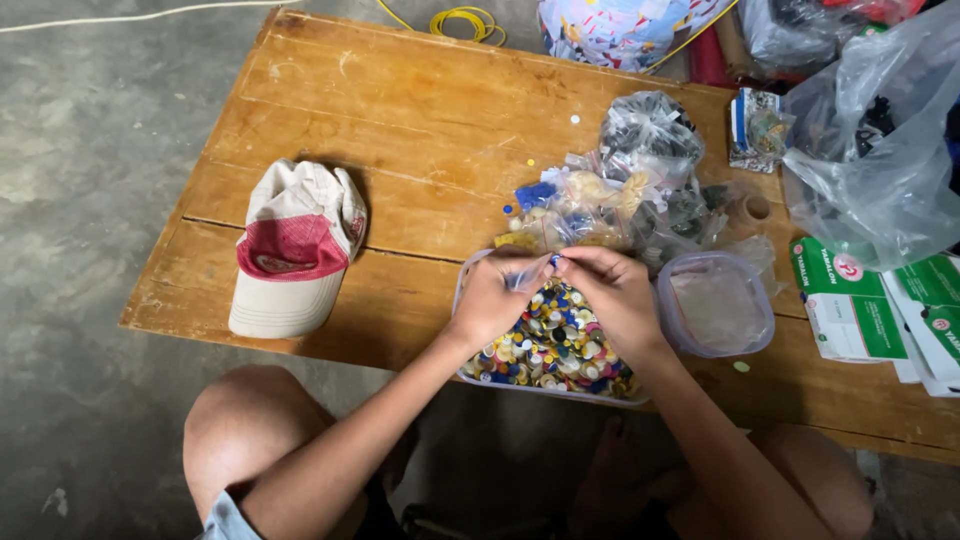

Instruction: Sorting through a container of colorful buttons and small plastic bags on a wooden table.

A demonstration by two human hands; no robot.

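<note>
My left hand (497,297) and my right hand (612,292) meet over a clear plastic tub (467,279) filled with several small round coloured caps (553,350). Both hands pinch a small piece, partly blue, together with a bit of clear plastic (549,264) between the fingertips. The fingers are closed on it; its exact shape is too small to tell. The tub sits at the near edge of a low wooden table (400,110).
A red-and-cream cap (296,245) lies at left. A clear lid (718,303) rests right of the tub. Small plastic bags of parts (640,180) pile behind it. Green-and-white boxes (850,300) and a large clear bag (880,150) stand at right. Yellow cord (466,20) lies beyond.
</note>
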